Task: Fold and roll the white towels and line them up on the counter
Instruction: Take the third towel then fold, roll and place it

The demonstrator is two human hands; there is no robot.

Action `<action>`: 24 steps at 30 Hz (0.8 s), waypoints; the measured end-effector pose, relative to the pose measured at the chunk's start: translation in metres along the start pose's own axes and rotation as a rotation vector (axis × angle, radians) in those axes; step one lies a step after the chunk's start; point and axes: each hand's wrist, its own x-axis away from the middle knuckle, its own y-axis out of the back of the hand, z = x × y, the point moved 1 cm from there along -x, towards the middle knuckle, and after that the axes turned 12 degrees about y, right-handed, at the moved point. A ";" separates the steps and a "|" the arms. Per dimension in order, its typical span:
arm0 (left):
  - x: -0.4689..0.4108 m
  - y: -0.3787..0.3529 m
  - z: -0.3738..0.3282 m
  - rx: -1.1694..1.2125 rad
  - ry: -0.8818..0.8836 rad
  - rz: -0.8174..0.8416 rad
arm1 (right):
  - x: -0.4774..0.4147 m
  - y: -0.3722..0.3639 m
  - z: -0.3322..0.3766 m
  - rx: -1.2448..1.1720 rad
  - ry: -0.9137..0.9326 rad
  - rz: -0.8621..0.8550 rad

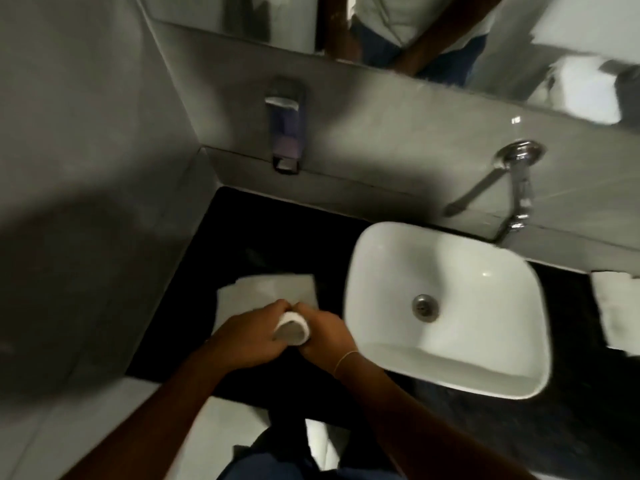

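Observation:
A white towel point(266, 289) lies on the black counter point(263, 230) left of the sink, its near end wound into a tight roll point(292, 328). My left hand point(249, 336) grips the roll from the left and my right hand point(325, 336) grips it from the right. The roll's open end faces me. The flat, unrolled part of the towel stretches away behind my hands. Another white towel point(620, 310) lies flat on the counter at the right edge of the view.
A white rectangular basin point(446, 372) stands right of my hands, with a chrome wall tap point(519, 188) above it. A soap dispenser point(284, 126) hangs on the back wall under the mirror point(415, 26). A tiled wall closes the left side.

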 end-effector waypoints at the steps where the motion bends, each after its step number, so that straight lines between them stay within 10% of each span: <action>1: 0.023 0.006 -0.004 0.037 -0.030 0.023 | 0.012 0.013 0.007 -0.050 0.014 -0.016; 15: 0.142 -0.001 -0.236 0.110 -0.555 0.128 | 0.273 0.268 0.017 -0.391 -0.032 -0.318; 24: 0.135 -0.071 -0.536 -0.347 -0.644 -0.053 | 0.416 0.433 -0.158 -0.235 -0.026 -0.511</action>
